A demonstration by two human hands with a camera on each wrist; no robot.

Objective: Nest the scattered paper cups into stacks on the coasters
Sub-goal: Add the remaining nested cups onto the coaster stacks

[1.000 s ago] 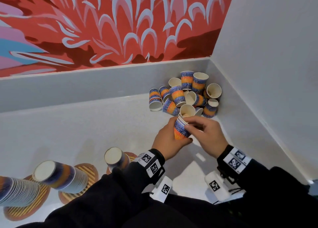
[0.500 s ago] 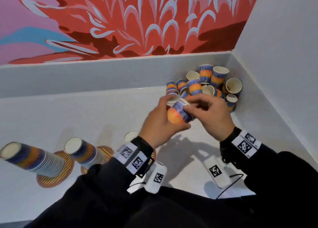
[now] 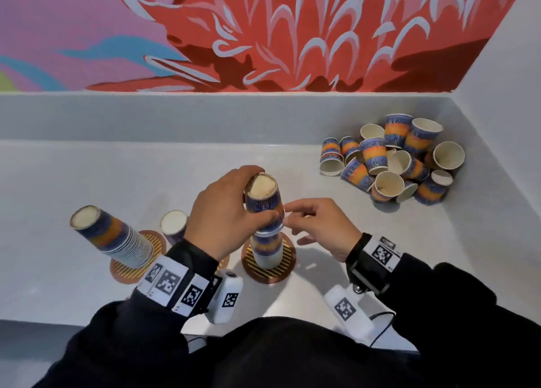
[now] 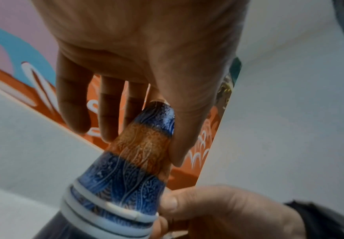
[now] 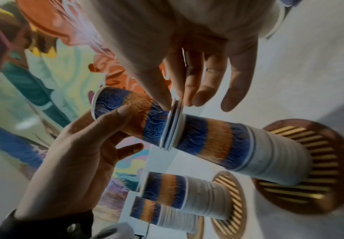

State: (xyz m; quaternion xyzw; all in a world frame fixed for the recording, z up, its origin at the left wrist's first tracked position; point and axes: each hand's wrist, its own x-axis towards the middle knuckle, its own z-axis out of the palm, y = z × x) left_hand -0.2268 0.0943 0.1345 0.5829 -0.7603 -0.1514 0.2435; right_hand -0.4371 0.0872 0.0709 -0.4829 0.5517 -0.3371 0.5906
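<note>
My left hand grips a few nested blue-and-orange paper cups, held upside down. They sit on the top of a stack of cups that stands on the rightmost striped coaster. My right hand pinches their rims between thumb and forefinger. The right wrist view shows the held cups with their rims over the top of the stack, tilted a little. The left wrist view shows my left fingers and thumb round the cups.
A pile of several loose cups lies in the far right corner against the walls. Two more stacks stand on coasters to the left. The white counter ends at a raised back ledge below the mural.
Both hands carried the nested cups from beside the loose pile leftward to the rightmost coaster's stack and turned them upside down over it.
</note>
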